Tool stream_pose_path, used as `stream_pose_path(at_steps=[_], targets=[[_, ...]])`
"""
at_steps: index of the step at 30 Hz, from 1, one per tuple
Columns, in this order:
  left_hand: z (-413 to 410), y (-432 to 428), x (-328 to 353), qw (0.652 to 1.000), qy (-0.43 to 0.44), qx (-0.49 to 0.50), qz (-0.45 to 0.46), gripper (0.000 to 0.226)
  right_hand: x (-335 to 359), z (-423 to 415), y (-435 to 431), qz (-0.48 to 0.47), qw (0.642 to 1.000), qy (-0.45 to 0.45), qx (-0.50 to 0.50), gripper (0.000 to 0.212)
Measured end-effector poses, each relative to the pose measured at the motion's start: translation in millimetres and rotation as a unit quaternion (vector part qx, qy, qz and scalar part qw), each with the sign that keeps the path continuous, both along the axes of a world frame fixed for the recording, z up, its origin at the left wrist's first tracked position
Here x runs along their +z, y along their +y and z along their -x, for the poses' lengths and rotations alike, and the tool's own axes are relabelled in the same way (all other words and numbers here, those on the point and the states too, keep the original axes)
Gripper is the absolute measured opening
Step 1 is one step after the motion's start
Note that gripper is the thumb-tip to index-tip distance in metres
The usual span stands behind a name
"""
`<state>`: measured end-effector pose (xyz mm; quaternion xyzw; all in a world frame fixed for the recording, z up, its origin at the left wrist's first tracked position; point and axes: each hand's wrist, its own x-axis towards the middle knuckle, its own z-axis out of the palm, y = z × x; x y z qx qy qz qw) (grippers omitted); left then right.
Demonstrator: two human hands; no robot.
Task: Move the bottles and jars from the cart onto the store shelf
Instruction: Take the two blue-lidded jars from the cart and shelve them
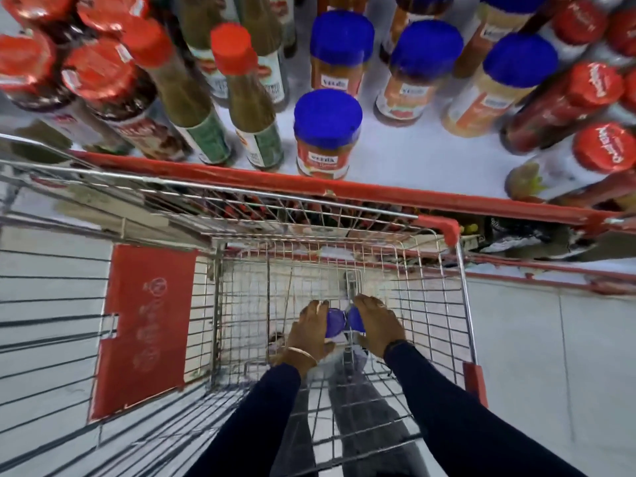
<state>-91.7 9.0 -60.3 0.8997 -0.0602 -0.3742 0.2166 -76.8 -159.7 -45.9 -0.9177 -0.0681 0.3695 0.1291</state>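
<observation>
Deep inside the wire cart (461,304) both my hands reach down. My left hand (308,330) closes around a jar with a blue lid (334,321). Right beside it my right hand (378,325) grips a second blue-lidded jar (355,320); the two lids touch. The jars' bodies are hidden by my hands. Above the cart, the white store shelf (430,156) with a red front edge carries blue-lidded jars (327,132), red-capped green sauce bottles (247,98) and red-lidded jars (564,105).
A red plastic flap (144,332) hangs on the cart's left wall. A lower shelf with dark products (516,235) sits under the red edge. White floor tiles (550,356) lie to the right. Bare shelf surface (413,153) shows between the front blue-lidded jar and the right-hand jars.
</observation>
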Motion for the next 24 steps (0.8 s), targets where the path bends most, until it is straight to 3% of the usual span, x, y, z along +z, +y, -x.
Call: stream_pose_path(at_steps=[7,12,18,24], targets=[[-5.8,-14.1,-17.6,0.999,-0.012,-0.031,-0.007,0.056,-20.2,0.1,-5.8,-0.009,1.0,-0.008,-0.003,0.057],[-4.3,-4.6,-1.8,0.999,-0.042,-0.001,0.01,0.053,-0.4,3.1,-14.1,-0.007,1.0,-0.014,-0.026,0.059],[-13.4,2.7,65.8,0.996,-0.089,0.002,0.026,0.057,77.7,4.0,-31.3,-0.082,0.991,-0.025,-0.105,0.059],[-28.1,-3.8,155.9,0.986,-0.16,-0.05,0.011,0.059,184.9,3.0,-51.5,-0.126,0.982,-0.09,-0.106,0.063]])
